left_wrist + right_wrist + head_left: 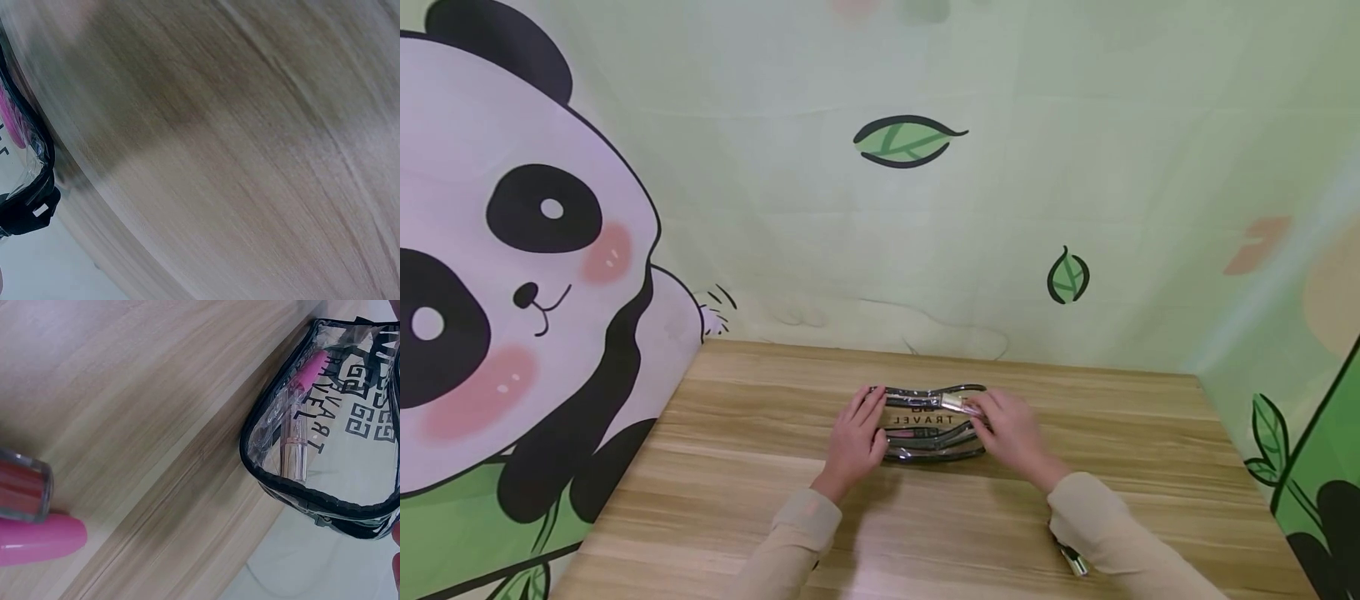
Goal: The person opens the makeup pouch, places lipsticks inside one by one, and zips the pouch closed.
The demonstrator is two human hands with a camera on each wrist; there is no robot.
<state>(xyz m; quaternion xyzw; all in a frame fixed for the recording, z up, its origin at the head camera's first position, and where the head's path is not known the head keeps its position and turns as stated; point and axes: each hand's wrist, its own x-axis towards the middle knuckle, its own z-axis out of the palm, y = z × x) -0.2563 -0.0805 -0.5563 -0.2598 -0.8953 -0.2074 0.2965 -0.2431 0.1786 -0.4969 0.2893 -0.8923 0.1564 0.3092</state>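
Observation:
A clear cosmetic pouch with black trim and mirrored "TRAVEL" lettering lies on the wooden table in the head view. My left hand holds its left end, fingers over the far edge and thumb at the near side. At the right end, my right hand pinches the pouch's edge, beside a shiny pale strip that I cannot identify. Inside the pouch, the right wrist view shows a pink-ended item and a clear tube. One black-trimmed corner of the pouch shows in the left wrist view.
Under my right sleeve lies a small silver-ended item, partly hidden. A reddish tube and a glossy pink one lie on the table in the right wrist view. A panda-printed backdrop rises behind the table.

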